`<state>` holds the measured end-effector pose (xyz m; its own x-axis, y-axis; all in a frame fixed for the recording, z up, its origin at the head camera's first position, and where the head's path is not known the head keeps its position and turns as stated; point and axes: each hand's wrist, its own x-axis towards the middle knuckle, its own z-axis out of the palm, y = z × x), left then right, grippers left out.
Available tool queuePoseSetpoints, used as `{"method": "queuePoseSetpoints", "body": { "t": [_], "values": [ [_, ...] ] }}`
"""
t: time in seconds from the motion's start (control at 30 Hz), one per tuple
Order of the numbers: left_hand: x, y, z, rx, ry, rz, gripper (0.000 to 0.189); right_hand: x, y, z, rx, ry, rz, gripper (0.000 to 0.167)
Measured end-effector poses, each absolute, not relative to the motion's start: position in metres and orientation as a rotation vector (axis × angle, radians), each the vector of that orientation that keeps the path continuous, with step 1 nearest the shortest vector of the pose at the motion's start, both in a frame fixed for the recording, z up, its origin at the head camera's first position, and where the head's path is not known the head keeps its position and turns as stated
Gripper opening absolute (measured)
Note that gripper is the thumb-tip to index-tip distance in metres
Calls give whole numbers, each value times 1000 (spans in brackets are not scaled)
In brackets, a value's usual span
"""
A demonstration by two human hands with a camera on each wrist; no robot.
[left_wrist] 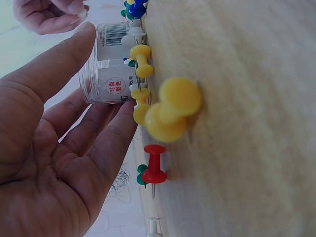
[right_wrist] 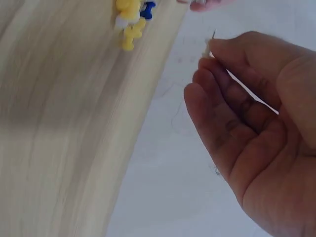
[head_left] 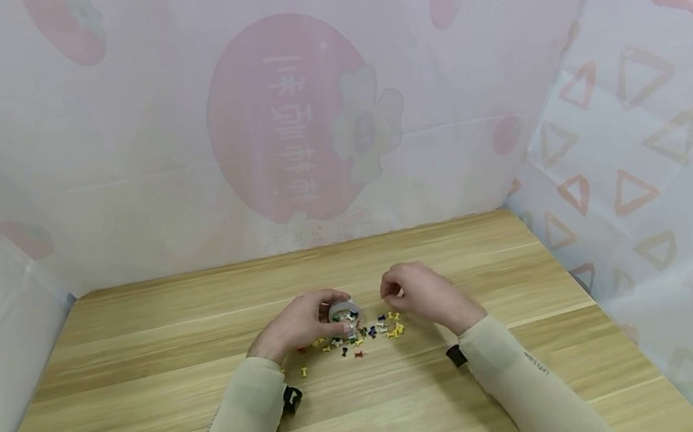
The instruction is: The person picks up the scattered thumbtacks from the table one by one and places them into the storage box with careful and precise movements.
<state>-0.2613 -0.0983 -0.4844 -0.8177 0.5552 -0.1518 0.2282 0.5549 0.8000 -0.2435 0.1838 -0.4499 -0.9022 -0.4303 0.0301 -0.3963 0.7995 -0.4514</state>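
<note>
My left hand (head_left: 296,324) grips a small clear round jar (left_wrist: 109,64) with a barcode label, thumb on one side and fingers round the other. Some coloured push pins show inside the jar in the head view. To its right, my right hand (head_left: 427,296) is raised over the table and pinches a white push pin (right_wrist: 207,48) between thumb and forefinger, its needle pointing up in the right wrist view. Loose push pins lie around the jar, among them a red push pin (head_left: 359,354), a yellow push pin (head_left: 305,372) and several blue, green and white ones.
The pins lie on a wood-grain table (head_left: 381,424), many with bare needles, spread close to both hands. Printed cloth walls (head_left: 172,161) stand behind the table and along both sides. Each wrist wears a black strap (head_left: 291,399) at the sleeve.
</note>
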Motion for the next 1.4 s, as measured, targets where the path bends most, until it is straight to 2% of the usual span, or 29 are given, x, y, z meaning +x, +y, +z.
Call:
{"method": "queuePoseSetpoints", "body": {
  "t": [0.6, 1.4],
  "values": [
    [-261, -99, -482, 666, 2410, 1138, 63, -230, 144, -465, -683, 2954, -850, 9],
    [-262, -99, -483, 658, 2405, 1134, 63, -228, 139, -474, -752, 2960, -818, 9]
  ]
}}
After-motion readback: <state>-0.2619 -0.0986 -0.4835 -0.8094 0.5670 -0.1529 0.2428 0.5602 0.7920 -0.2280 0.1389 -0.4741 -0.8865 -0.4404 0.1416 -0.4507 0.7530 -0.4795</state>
